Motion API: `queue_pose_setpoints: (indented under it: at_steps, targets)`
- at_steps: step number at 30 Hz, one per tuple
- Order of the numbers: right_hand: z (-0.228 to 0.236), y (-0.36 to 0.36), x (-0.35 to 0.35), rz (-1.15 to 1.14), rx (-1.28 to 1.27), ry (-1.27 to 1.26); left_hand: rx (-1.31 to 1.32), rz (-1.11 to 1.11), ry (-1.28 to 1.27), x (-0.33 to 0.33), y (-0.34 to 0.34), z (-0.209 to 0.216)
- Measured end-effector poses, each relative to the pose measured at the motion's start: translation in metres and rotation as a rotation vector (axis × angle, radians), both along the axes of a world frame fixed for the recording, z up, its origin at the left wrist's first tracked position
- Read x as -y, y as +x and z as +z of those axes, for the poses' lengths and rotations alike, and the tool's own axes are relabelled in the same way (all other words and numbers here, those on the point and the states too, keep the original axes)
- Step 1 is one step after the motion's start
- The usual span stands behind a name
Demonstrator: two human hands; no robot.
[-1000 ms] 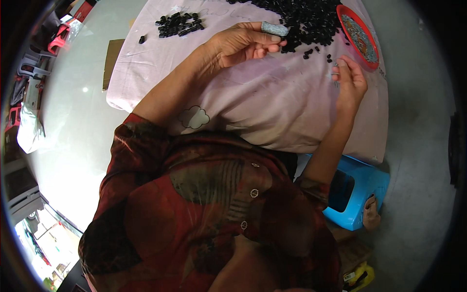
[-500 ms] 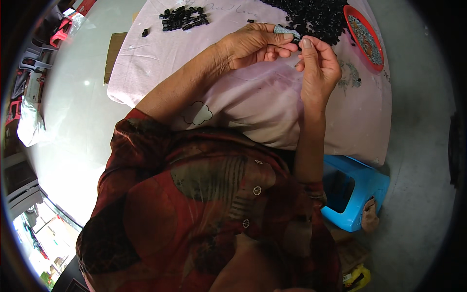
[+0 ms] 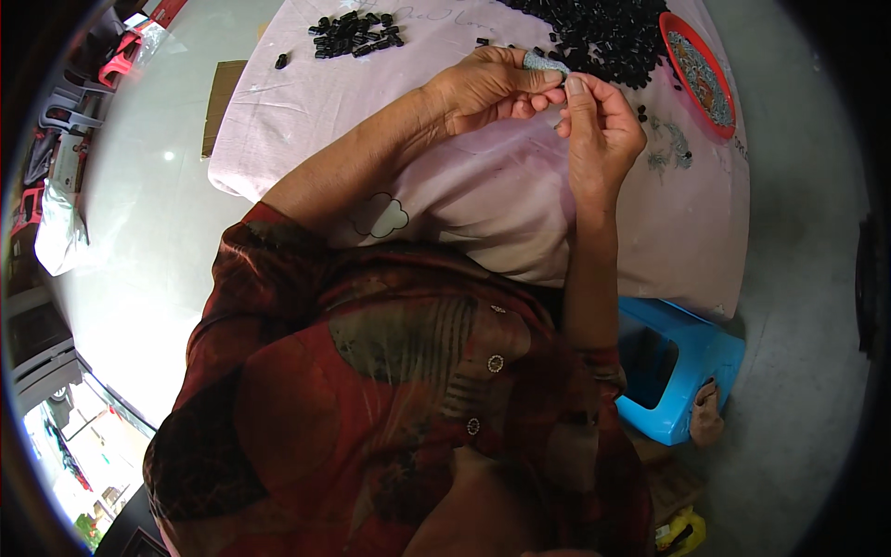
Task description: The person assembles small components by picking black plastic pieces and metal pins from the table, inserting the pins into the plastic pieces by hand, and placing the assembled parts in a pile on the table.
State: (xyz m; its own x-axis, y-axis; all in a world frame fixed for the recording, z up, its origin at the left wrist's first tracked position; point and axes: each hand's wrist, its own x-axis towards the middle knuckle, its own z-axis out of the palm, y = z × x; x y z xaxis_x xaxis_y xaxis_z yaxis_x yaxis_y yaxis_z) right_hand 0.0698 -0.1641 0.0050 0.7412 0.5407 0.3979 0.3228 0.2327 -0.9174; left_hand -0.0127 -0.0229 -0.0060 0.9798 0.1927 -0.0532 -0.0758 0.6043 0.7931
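Above the table's far half, my two hands meet fingertip to fingertip. My left hand (image 3: 492,90) is closed in a pinch, with a grey wrap (image 3: 545,63) around its index finger. My right hand (image 3: 601,125) pinches thumb against index finger right beside the left fingertips. A dark speck shows between them, but the fingers hide what they hold. Just beyond the hands lies a large heap of small black cylindrical pieces (image 3: 608,42). A red tray (image 3: 721,133) of small grey metal parts stands to its right.
A smaller group of black pieces (image 3: 355,35) lies at the far left, with a single black piece (image 3: 281,61) near it. A pale pink cloth (image 3: 677,251) covers the table. Below its right side stands a blue plastic stool (image 3: 664,422) with a brown cloth (image 3: 706,413) on it.
My right hand has shifted slightly left, its fingertips closer against the left ones. Small black pieces beside the right hand's knuckles now show. The view has moved slightly.
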Motion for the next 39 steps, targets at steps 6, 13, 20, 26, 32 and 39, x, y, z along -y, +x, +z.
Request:
queue_pose_setpoints:
  at_steps: [6, 13, 20, 26, 32, 39]
  targets:
    - [0.004, -0.001, 0.002, -0.001, -0.095, -0.074, 0.021, 0.051, 0.086, 0.007, 0.004, 0.000]
    - [0.004, 0.031, 0.018, -0.109, -0.168, -0.089, -0.055, 0.529, 0.815, -0.047, -0.005, -0.004]
    - [0.014, 0.072, 0.036, -0.119, -0.092, -0.312, 0.028, 0.481, 1.728, -0.040, 0.004, -0.020]
    - [0.001, 0.106, 0.023, -0.185, 0.083, -0.436, -0.116, 0.422, 1.656, -0.052, 0.042, -0.006]
    - [-0.009, 0.106, 0.028, -0.236, 0.181, -0.503, 0.283, 0.270, 2.094, -0.035, 0.069, -0.032]
    - [-0.011, 0.104, 0.035, -0.313, 0.177, -0.540, 0.010, 0.507, 1.398, -0.065, 0.059, -0.020]
